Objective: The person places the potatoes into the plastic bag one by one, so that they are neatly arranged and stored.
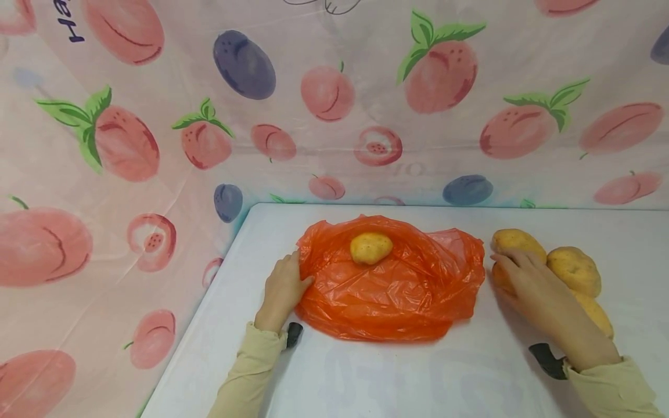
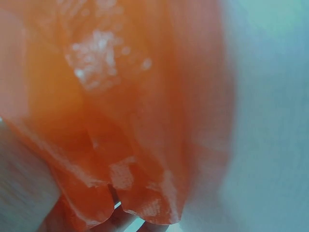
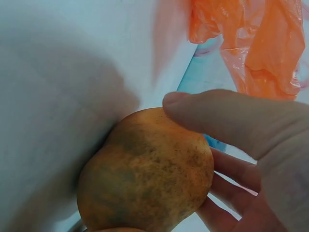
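A crumpled orange-red plastic bag (image 1: 387, 299) lies spread on the table, its mouth facing up. One yellow potato (image 1: 371, 248) rests in it near the far rim. My left hand (image 1: 282, 287) holds the bag's left edge, thumb on the inner side; in the left wrist view the film (image 2: 130, 125) covers its fingers. To the right of the bag, my right hand (image 1: 538, 302) grips a potato (image 3: 149, 169), thumb on one side and fingers round the other. That potato is mostly hidden beneath the hand in the head view.
More potatoes sit close around the right hand: one behind it (image 1: 518, 240), one to its right (image 1: 575, 271) and one partly under the forearm (image 1: 596, 313). The white table (image 1: 366, 377) meets a fruit-printed cloth (image 1: 324, 157) at its back and left edges.
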### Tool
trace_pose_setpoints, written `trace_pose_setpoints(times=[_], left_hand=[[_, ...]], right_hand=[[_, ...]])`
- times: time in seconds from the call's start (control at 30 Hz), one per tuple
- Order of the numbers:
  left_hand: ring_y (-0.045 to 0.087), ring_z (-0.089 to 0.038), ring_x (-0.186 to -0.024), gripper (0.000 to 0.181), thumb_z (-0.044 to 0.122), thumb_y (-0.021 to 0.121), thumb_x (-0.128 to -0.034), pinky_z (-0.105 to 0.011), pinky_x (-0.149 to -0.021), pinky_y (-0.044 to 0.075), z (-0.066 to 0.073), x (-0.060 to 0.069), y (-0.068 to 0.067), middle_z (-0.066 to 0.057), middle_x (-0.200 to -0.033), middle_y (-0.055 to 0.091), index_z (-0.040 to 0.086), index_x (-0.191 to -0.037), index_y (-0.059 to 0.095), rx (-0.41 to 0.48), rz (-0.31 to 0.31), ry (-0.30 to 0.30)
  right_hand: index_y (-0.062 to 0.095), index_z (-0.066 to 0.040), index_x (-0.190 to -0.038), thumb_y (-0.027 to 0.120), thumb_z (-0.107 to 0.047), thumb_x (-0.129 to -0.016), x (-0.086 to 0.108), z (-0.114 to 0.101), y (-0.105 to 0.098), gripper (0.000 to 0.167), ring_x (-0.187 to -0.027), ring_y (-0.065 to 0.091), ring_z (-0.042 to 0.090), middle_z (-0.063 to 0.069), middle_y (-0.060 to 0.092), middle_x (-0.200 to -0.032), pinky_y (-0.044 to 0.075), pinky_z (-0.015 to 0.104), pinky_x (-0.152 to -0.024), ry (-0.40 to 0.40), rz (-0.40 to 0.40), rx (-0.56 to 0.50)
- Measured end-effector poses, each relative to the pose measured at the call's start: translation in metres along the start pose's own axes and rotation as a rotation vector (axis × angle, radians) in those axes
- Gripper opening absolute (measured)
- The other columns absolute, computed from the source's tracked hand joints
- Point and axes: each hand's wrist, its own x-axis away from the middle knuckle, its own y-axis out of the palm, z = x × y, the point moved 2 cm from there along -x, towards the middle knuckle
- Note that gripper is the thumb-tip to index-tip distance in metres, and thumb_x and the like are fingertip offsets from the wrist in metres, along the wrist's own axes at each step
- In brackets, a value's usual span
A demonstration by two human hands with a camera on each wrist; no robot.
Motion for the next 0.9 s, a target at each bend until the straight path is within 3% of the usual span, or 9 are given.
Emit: trace_pose_setpoints(times=[0.33,0.9], left_hand=[[0.054,-0.03,-0.101,0.064,0.023,0.076,-0.0886,-0.045,-0.09,0.054,-0.0017,-0.001,-0.0014,-0.015,-0.115,0.06,0.002,-0.142,0.046,0.001,0.002,-0.008],[0.056,-0.031,-0.099,0.061,0.023,0.078,-0.0867,-0.046,-0.088,0.055,0.0006,0.0007,-0.002,-0.016,-0.113,0.062,-0.001,-0.135,0.05,-0.026,0.004,0.018]], right_hand=[[0.067,0.007,-0.109,0.084,0.0,-0.072,-0.0042,0.001,-0.0022,0.041,-0.115,0.049,0.045,0.028,0.056,-0.125,0.045,0.065,-0.091,-0.013,-0.015,-0.005],[0.071,0.006,-0.104,0.085,0.0,-0.07,-0.0013,0.0047,-0.0014,0.037,-0.109,0.053,0.043,0.026,0.061,-0.115,0.047,0.062,-0.088,-0.012,-0.004,-0.019]])
